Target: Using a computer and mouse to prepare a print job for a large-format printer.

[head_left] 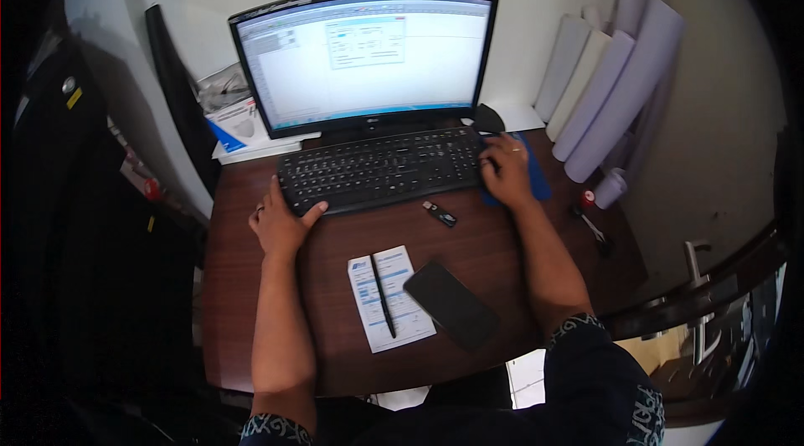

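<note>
On the left of the dark brown desk [230, 295], the left hand [280, 224] spreads its thumb and fingers around the near left corner of the black computer keyboard [381, 168], touching it. The keyboard lies just in front of a lit monitor [368, 69], whose screen shows a small dialog window. Nearer the person, a black pen [383, 295] lies across a printed paper form [405, 295], beside a USB flash drive [442, 215] and a dark smartphone [452, 304]. The right hand [507, 171], well apart from the left, bends its fingers at the keyboard's right end, over a blue mouse pad [538, 178]; whether it grips anything cannot be told. Paper rolls [615, 86] lean at far right.
</note>
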Motion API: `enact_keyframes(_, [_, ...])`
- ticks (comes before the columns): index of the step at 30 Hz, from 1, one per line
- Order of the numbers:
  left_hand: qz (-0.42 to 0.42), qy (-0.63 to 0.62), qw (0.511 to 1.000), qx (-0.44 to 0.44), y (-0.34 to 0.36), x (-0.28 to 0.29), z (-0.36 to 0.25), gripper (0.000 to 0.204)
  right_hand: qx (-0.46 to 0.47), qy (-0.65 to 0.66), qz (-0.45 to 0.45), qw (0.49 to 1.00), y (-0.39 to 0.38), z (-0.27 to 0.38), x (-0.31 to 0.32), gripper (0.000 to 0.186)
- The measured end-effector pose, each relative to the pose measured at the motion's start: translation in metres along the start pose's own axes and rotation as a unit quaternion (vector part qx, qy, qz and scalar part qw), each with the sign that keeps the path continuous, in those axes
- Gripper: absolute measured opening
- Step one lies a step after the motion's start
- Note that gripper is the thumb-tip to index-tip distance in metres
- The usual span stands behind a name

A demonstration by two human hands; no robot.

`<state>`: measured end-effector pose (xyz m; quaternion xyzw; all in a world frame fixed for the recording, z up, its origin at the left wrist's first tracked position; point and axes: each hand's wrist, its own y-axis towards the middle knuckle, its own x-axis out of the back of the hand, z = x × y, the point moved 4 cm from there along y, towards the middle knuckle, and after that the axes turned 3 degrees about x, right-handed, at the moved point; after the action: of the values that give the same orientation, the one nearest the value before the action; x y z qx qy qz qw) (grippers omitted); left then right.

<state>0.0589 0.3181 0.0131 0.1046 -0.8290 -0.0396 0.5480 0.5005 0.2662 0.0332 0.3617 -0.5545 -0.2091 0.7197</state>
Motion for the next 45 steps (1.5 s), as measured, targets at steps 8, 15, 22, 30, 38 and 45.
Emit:
enact_keyframes(8, [-0.045, -0.018, 0.998, -0.028, 0.001, -0.011, -0.007, 0.126, -0.042, 0.014, 0.054, 0.998, -0.005, 0.005, 0.005, 0.013])
enact_keyframes(15, [-0.032, -0.011, 0.999, -0.015, -0.001, -0.006, -0.007, 0.125, -0.004, 0.069, 0.087, 0.994, -0.003, 0.025, 0.006, 0.016])
enact_keyframes(22, [-0.039, -0.019, 0.999, -0.02, -0.001, -0.006, -0.007, 0.123, -0.027, 0.066, 0.088, 0.994, -0.004, 0.017, 0.001, 0.018])
enact_keyframes(30, [-0.038, -0.004, 0.999, -0.032, 0.0, -0.01, -0.007, 0.119, -0.052, 0.027, 0.04, 0.997, -0.005, 0.008, 0.003, 0.021])
enact_keyframes(38, [-0.051, -0.014, 0.998, -0.025, -0.002, -0.006, -0.006, 0.124, -0.007, 0.033, 0.113, 0.993, -0.006, 0.015, 0.002, 0.02])
enact_keyframes(45, [-0.044, -0.011, 0.999, -0.023, -0.001, -0.007, -0.01, 0.126, 0.001, 0.067, 0.106, 0.992, -0.005, 0.018, -0.004, 0.019])
